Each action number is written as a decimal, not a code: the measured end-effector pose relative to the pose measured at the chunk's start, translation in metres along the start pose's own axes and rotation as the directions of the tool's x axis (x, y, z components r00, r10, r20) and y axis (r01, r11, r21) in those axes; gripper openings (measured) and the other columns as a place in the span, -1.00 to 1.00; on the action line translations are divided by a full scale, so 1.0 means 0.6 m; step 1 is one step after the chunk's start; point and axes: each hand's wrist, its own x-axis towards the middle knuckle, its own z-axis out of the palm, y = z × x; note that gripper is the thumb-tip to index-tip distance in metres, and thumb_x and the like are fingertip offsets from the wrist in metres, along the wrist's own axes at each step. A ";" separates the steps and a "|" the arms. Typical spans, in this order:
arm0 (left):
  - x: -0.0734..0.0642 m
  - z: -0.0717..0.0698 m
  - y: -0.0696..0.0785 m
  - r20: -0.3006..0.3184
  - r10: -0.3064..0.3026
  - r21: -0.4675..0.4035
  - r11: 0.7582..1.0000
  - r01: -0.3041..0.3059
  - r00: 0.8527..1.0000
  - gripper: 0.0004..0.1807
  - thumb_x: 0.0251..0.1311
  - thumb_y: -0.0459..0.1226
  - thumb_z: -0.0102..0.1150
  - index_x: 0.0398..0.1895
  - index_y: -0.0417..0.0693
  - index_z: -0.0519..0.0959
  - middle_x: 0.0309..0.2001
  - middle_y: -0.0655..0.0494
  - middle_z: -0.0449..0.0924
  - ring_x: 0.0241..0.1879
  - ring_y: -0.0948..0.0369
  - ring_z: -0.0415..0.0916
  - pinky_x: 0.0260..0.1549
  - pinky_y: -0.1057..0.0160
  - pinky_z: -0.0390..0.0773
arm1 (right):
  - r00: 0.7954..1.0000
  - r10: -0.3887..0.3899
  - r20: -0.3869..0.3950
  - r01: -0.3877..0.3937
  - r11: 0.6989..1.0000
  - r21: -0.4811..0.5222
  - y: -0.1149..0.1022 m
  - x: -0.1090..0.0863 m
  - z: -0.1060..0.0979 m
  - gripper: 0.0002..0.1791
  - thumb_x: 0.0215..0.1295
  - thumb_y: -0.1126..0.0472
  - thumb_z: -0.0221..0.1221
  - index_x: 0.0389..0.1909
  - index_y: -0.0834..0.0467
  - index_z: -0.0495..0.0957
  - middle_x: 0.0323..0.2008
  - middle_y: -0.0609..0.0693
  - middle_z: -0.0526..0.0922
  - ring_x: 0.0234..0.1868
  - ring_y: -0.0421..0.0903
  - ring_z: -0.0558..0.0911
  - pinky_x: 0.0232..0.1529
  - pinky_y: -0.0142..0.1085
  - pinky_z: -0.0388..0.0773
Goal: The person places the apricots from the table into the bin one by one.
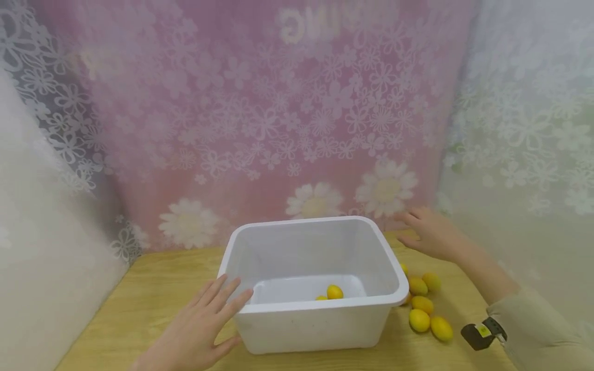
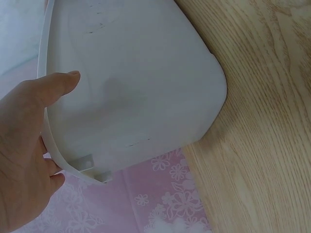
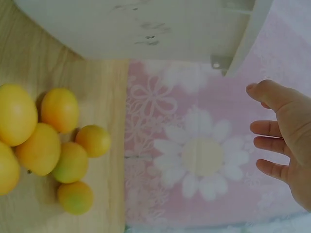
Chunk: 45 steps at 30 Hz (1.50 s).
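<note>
A white plastic tub (image 1: pixel 311 327) stands on the wooden table in the middle of the head view. My left hand (image 1: pixel 199 319) is at its near left corner, fingers spread and reaching over the rim. In the left wrist view the thumb (image 2: pixel 60 87) lies across the tub's outer wall, just past the rim. My right hand (image 1: pixel 431 234) hovers beyond the far right side of the tub, holding nothing, its fingers loosely bent in the right wrist view. Inside the tub, two small oval yellow fruits (image 1: pixel 334 292) show above the front rim, one mostly hidden.
To the right of the tub lie several yellow-orange fruits (image 1: pixel 419 320) in a loose group, below the right forearm. A floral pink curtain (image 1: pixel 278 129) hangs behind the table (image 1: pixel 176 278), with pale sheets at both sides. A black wrist device (image 1: pixel 482 334) sits by the right sleeve.
</note>
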 end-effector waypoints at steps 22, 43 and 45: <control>0.000 -0.004 0.001 0.035 -0.016 -0.025 1.000 0.017 0.999 -0.20 0.20 0.21 -0.03 0.43 0.05 0.13 0.30 -0.15 0.29 0.24 -0.18 0.25 0.32 0.38 -0.51 | 0.974 0.191 0.120 -0.188 0.982 -0.033 0.068 -0.147 0.060 -0.44 -0.04 0.15 0.38 -0.02 0.33 0.49 -0.19 0.21 0.58 -0.20 0.19 0.56 -0.22 0.07 0.51; -0.001 0.001 0.004 0.013 -0.024 0.019 1.000 0.024 1.000 -0.24 0.24 0.25 -0.18 0.38 0.03 0.22 0.29 -0.09 0.31 0.25 -0.14 0.26 0.11 -0.03 0.27 | 0.919 0.252 0.303 -0.239 0.968 -0.080 0.076 -0.190 0.135 -0.34 -0.10 0.01 0.41 -0.01 0.31 0.48 -0.29 0.09 0.53 -0.30 0.06 0.54 -0.38 -0.08 0.53; 0.000 0.001 0.003 0.010 -0.019 0.018 1.000 0.019 1.000 -0.25 0.23 0.23 -0.10 0.37 0.01 0.24 0.28 -0.10 0.32 0.25 -0.14 0.26 0.24 0.01 0.16 | 0.914 0.257 0.314 -0.245 0.966 -0.078 0.075 -0.191 0.137 -0.35 -0.09 0.02 0.40 -0.01 0.30 0.48 -0.29 0.09 0.53 -0.30 0.07 0.54 -0.40 -0.08 0.53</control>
